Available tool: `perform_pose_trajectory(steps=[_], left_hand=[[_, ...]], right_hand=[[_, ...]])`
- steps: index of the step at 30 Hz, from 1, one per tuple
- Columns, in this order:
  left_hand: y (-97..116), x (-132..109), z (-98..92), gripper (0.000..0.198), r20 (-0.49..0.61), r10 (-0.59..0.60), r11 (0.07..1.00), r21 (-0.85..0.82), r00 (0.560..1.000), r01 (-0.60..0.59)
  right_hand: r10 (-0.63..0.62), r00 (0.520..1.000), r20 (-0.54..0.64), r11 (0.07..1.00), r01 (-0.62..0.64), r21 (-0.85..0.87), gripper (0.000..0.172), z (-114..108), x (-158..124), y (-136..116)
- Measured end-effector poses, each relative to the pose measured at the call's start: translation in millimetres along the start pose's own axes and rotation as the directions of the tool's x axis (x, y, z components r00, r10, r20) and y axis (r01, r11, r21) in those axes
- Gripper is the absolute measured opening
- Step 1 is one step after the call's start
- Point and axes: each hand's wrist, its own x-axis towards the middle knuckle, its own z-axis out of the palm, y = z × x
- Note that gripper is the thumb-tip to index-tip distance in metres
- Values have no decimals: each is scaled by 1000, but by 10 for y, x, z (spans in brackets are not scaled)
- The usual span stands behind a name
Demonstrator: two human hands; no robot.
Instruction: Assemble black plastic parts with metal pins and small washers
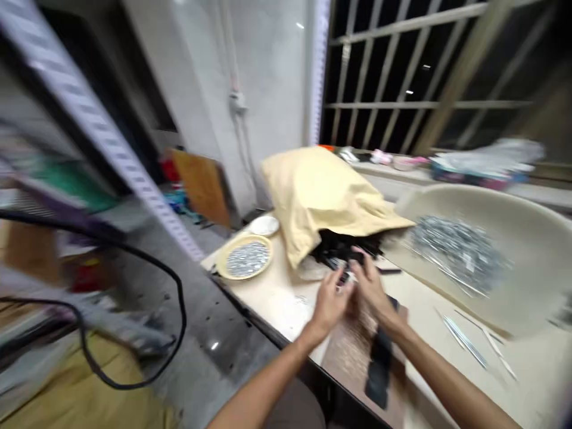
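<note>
My left hand point(331, 299) and my right hand point(370, 286) are close together at the mouth of a pale yellow sack point(326, 185) lying on the table. Fingers of both hands are closed around small black pieces point(356, 258), blurred and partly hidden, so their kind does not show. Black items point(333, 243) spill from the sack's opening just beyond my fingertips. Under my wrists lies a brown board point(342, 351), and a long black strip point(379, 369) rests on it below my right forearm.
A yellow bowl of small silvery metal parts point(223, 259) stands left of the sack, beside a white round dish point(264, 225). To the right, a large cream basin point(527, 238) holds many metal parts. Thin rods point(465, 341) lie before it. Barred windows rise behind; a black cable point(179, 286) loops at left.
</note>
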Motion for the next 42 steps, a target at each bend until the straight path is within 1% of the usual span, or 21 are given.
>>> perform_pose_trajectory(steps=[2,4,5,6,7,8,9,11,13,15,19,23,25,27,29,31,33,35,38,40,42], left_hand=[[-62,155,71,19,66,-12,998,-65,998,16],[-127,225,39,17,36,-83,983,-161,996,88],[-156,240,-7,20,57,-120,968,-217,991,130],[-179,248,-65,22,34,-179,946,-269,983,181],[-196,255,-124,25,9,-236,928,-296,972,228],[-204,263,-178,29,-26,-284,907,-331,958,260],[-204,273,-220,32,-35,-336,877,-375,941,299],[-180,296,-256,37,29,-421,800,-459,907,386],[-140,317,-229,41,139,-456,723,-518,879,457],[-102,329,-160,48,209,-459,673,-553,863,492],[-68,323,-39,54,232,-513,613,-575,826,542],[-37,286,-73,49,187,-528,623,-578,829,527],[-6,259,-97,47,208,-530,617,-570,822,543],[24,226,-69,45,278,-525,587,-566,804,579],[38,194,18,43,361,-479,549,-589,800,594],[30,173,118,40,406,-400,519,-639,822,568],[1,175,172,39,386,-364,500,-687,848,528],[-38,206,147,40,320,-404,496,-711,857,499],[-88,277,6,40,235,-501,490,-716,833,497],[-103,310,-92,34,253,-550,456,-708,796,540],[-106,319,-155,25,331,-595,388,-680,733,622]], right_hand=[[95,993,-63,986,-85,143,42,21,-216,193],[88,993,-73,957,-64,282,46,43,-249,318],[73,995,-67,958,-52,283,45,22,-216,390],[77,996,-54,976,-65,208,43,-24,-165,477],[107,994,-30,992,-104,72,41,-89,-103,578],[159,987,-2,982,-158,-98,38,-161,-37,687],[220,974,50,943,-200,-267,36,-228,27,796],[318,936,154,850,-209,-484,29,-315,136,979],[329,911,250,835,-157,-528,23,-325,208,1085],[290,904,315,852,-93,-515,20,-292,246,1121],[229,885,405,865,6,-502,19,-293,267,1118],[253,898,359,843,-22,-538,24,-467,174,1097],[257,916,308,844,-58,-533,31,-546,56,1045],[210,943,258,897,-81,-434,36,-569,-89,951],[120,970,213,968,-67,-241,35,-531,-213,834],[9,977,211,999,-2,-34,27,-460,-264,742],[-78,973,217,996,65,68,17,-389,-220,727],[-86,975,207,994,99,-52,14,-328,-100,804],[-3,982,187,928,72,-366,17,-228,114,1008],[19,979,202,896,72,-438,21,-166,213,1116],[4,979,202,887,90,-453,23,-133,244,1160]])
